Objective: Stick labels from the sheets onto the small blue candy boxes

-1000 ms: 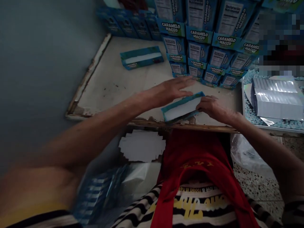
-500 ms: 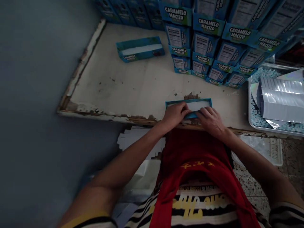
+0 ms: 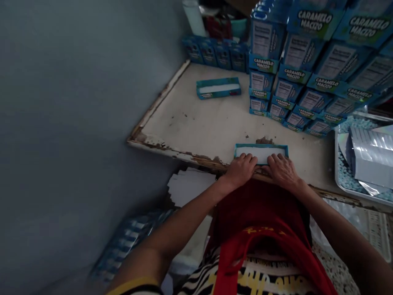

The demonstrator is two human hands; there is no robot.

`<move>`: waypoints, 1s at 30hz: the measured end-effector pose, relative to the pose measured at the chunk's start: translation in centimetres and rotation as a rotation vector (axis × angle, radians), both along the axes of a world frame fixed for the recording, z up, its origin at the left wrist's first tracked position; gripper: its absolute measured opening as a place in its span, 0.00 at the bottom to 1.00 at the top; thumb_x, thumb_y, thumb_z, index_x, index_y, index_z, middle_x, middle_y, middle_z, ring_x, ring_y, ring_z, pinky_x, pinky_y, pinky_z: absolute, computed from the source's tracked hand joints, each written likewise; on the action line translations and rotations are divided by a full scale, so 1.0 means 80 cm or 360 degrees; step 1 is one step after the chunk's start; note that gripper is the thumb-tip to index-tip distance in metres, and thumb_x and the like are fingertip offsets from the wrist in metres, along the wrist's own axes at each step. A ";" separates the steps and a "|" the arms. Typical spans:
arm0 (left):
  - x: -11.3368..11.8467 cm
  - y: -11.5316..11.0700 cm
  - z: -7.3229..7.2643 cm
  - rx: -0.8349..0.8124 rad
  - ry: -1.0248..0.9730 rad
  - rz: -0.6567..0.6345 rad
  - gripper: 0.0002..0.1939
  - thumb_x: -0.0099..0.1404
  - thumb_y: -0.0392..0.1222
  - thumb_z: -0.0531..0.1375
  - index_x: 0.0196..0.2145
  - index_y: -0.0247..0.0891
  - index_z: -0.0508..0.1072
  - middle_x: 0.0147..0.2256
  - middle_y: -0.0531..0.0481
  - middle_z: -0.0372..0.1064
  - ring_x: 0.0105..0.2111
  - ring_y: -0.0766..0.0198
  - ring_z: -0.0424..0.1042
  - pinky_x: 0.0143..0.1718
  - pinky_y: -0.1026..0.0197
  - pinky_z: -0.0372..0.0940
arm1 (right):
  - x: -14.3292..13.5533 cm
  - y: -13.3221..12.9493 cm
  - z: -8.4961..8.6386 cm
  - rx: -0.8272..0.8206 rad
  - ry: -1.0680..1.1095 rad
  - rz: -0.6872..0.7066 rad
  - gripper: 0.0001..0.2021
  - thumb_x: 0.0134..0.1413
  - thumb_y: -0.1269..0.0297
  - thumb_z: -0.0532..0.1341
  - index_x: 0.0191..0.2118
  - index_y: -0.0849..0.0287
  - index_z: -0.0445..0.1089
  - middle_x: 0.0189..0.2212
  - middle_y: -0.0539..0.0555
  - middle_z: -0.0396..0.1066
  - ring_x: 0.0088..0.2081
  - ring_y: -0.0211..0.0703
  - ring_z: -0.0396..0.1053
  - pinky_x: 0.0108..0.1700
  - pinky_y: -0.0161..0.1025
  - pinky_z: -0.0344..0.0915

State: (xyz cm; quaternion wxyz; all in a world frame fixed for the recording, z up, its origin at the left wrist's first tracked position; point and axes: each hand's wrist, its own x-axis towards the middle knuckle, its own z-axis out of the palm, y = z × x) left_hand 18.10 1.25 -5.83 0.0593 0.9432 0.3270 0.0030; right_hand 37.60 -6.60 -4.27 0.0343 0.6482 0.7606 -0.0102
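A shallow blue cardboard box (image 3: 260,146) with a white inside lies at the front edge of the worn table, its long side toward me. My left hand (image 3: 242,170) grips the near wall at its left part, fingers curled over the rim. Farther right on that same wall, my right hand (image 3: 281,169) is closed in a like way. Both thumbs are at the near, outer side and partly hidden. A second blue box (image 3: 218,93), open at the top with a white inside, rests farther back on the left.
Stacked blue candy cartons (image 3: 294,73) marked "Caramelo Macizo" rise at the back right. A metal tray (image 3: 337,180) of small blue-white pieces and silvery wrappers stands on the right. White sheets (image 3: 192,184) lie below the table (image 3: 196,127). A wall (image 3: 76,102) borders the left.
The view has swung left. My fingers have moved from inside the box to its near wall, both now curled over the rim, leaving more of the white inside visible.
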 end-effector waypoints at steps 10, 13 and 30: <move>-0.022 0.029 0.014 -0.0272 -0.0046 -0.0271 0.06 0.77 0.39 0.58 0.47 0.37 0.74 0.46 0.43 0.76 0.49 0.51 0.72 0.46 0.53 0.68 | -0.002 0.016 0.040 -0.0459 0.0108 -0.0070 0.09 0.74 0.60 0.59 0.47 0.59 0.74 0.44 0.60 0.80 0.48 0.55 0.78 0.42 0.43 0.67; -0.048 0.038 0.015 -0.0360 -0.0086 -0.0571 0.08 0.72 0.32 0.61 0.48 0.37 0.73 0.48 0.44 0.74 0.49 0.52 0.71 0.49 0.52 0.69 | 0.019 0.012 0.034 -0.0457 0.0377 0.0277 0.12 0.63 0.76 0.63 0.50 0.56 0.74 0.47 0.56 0.79 0.49 0.50 0.76 0.45 0.42 0.69; -0.132 0.244 0.028 -0.0575 -0.0538 0.0738 0.32 0.68 0.28 0.52 0.68 0.39 0.68 0.64 0.38 0.70 0.65 0.50 0.70 0.64 0.45 0.71 | -0.158 0.472 0.144 -0.0021 0.0842 -0.0062 0.21 0.67 0.67 0.62 0.63 0.59 0.71 0.55 0.64 0.75 0.57 0.56 0.69 0.60 0.50 0.68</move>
